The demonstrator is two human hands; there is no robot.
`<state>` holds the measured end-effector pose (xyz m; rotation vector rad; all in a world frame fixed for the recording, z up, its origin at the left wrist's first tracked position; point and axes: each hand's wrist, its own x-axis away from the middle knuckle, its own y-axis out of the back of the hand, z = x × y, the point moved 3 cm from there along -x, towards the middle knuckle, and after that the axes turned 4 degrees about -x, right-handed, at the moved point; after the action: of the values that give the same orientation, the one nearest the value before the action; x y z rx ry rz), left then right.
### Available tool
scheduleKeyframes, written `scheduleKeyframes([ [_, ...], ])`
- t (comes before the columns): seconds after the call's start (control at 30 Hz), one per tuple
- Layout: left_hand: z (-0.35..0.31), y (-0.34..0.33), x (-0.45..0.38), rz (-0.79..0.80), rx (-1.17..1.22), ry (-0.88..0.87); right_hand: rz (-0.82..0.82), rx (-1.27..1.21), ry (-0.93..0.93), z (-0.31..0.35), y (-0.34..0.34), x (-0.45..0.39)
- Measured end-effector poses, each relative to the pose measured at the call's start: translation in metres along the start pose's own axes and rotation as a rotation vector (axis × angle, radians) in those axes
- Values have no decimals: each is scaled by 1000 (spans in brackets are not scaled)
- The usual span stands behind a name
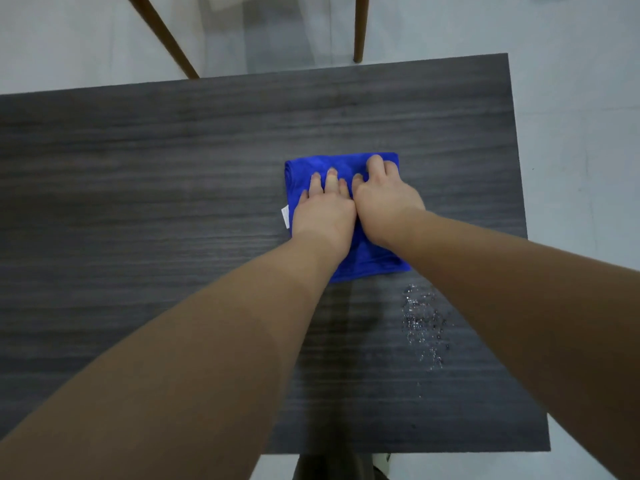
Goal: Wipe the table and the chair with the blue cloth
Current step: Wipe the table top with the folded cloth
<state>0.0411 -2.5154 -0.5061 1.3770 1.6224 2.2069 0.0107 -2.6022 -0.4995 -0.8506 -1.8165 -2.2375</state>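
The table (173, 202) looks like dark grey wood with thin lines running across it; its top is flat, smooth and not shiny; near its right side some tiny water drops (424, 323) sparkle on it; the blue cloth (367, 261) looks soft and fuzzy, like a towel, and it does not shine; a small white tag (285, 216) sticks out at its left edge, maybe paper or thin cloth; two brown legs (360, 29) past the table look like smooth wood; the floor (571, 98) is pale, smooth and a little shiny.
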Motion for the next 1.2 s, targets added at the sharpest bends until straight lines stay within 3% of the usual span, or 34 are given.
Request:
scheduleKeyframes([
  [0.7,35,101,-134,-45,85,-64,-14,-24,-41,-41,77,-151],
  [1.07,40,104,-152,-76,86,-75,-22,-72,-58,-43,87,-158],
  [1.2,42,106,-154,-16,32,-92,-35,-142,-85,-45,86,-155],
])
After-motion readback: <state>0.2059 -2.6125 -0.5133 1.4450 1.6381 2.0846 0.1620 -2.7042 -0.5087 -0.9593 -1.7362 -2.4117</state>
